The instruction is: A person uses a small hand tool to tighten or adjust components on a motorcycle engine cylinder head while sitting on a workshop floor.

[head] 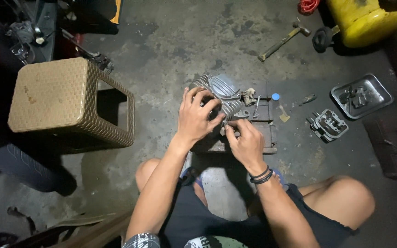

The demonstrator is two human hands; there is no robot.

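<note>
A grey finned metal engine part (225, 89) rests on a dark wooden block (263, 125) on the concrete floor. My left hand (197, 115) grips its near side, fingers curled over the fins. My right hand (245, 139) sits just right of it, fingertips pinched on a small metal piece against the part's lower edge; the piece is too small to tell. A thin metal tool (256, 107) and a blue cap (275, 97) lie on the block.
A tan woven plastic stool (67, 100) stands at the left. A hammer (283, 40) lies at the back, a yellow container (366, 19) at the back right. A second finned part (329, 124) and a metal tray (362, 95) sit at the right.
</note>
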